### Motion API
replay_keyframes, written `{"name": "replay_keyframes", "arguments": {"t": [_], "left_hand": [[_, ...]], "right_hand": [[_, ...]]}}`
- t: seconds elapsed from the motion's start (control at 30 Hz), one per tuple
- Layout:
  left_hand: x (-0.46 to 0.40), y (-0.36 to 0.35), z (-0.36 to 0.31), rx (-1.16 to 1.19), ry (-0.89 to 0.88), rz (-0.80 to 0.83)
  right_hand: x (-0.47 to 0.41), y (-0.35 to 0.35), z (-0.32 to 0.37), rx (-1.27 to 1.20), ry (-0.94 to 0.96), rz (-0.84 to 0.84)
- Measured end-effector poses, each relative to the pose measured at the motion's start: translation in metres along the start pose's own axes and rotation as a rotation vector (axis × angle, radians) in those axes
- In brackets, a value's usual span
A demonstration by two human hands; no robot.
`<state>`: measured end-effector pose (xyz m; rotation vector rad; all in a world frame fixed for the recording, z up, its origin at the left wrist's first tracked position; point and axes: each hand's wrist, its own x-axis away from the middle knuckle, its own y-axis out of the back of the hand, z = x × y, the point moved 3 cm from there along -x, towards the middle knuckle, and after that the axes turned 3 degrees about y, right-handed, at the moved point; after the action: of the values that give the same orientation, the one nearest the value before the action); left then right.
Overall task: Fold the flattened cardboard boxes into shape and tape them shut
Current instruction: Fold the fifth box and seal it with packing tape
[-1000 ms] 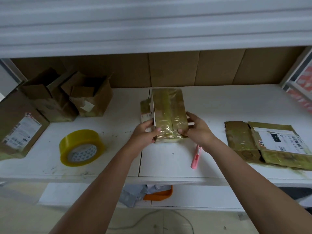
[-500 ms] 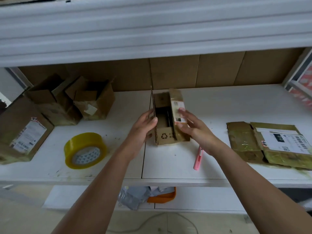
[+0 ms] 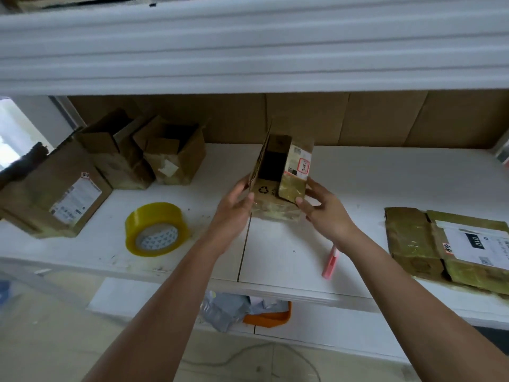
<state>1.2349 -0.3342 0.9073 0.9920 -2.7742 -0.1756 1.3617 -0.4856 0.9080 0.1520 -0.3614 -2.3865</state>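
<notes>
cardboard box (image 3: pixel 278 172) | left hand (image 3: pixel 234 208) flat against side | right hand (image 3: pixel 325 208) grip pinching flap

Small taped cardboard box (image 3: pixel 281 183), upright, flaps open, mid-shelf

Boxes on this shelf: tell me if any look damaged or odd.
The two open boxes at back left look crumpled, flaps askew, a torn white label scrap on one. The box between the left hand and right hand carries old yellowed tape.
</notes>
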Motion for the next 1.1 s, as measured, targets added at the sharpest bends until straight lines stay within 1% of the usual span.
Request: {"name": "replay_keyframes", "arguments": {"t": [0.13, 0.23, 0.3, 0.37, 0.43, 0.53, 0.63, 0.7, 0.73, 0.83, 0.87, 0.97, 1.1], "left_hand": [[0.014, 0.043, -0.02, 0.061, -0.122, -0.185], [0.045, 0.09, -0.034, 0.05, -0.247, -0.357], [0.067, 0.122, -0.038, 0.031, -0.298, -0.462], [0.085, 0.155, -0.038, 0.029, -0.314, -0.528], [0.1, 0.187, -0.037, 0.034, -0.309, -0.584], [0.111, 0.229, -0.034, 0.017, -0.299, -0.631], [0.108, 0.269, -0.025, -0.015, -0.274, -0.656], [0.1, 0.295, -0.019, -0.065, -0.284, -0.64], [0.095, 0.308, -0.013, -0.128, -0.299, -0.622], [0.085, 0.339, 0.009, -0.435, -0.351, -0.624], [0.082, 0.345, 0.016, -0.495, -0.368, -0.611], [0.071, 0.355, 0.036, -0.541, -0.377, -0.551], [0.062, 0.364, 0.049, -0.539, -0.391, -0.532]], "right_hand": [[-0.007, -0.028, 0.049, -0.013, 0.16, 0.076], [-0.008, -0.072, 0.083, -0.07, 0.23, 0.18], [-0.002, -0.106, 0.104, -0.114, 0.288, 0.253], [0.003, -0.138, 0.125, -0.136, 0.35, 0.296], [0.007, -0.17, 0.143, -0.106, 0.403, 0.331], [0.01, -0.216, 0.164, -0.031, 0.416, 0.345], [0.01, -0.259, 0.171, 0.041, 0.37, 0.326], [0.005, -0.283, 0.173, 0.065, 0.319, 0.317], [0.002, -0.293, 0.174, 0.079, 0.283, 0.312], [-0.004, -0.322, 0.177, 0.158, 0.161, 0.317], [-0.006, -0.33, 0.178, 0.196, 0.119, 0.316], [-0.009, -0.345, 0.173, 0.293, 0.01, 0.295], [-0.012, -0.361, 0.161, 0.315, -0.084, 0.278]]}}
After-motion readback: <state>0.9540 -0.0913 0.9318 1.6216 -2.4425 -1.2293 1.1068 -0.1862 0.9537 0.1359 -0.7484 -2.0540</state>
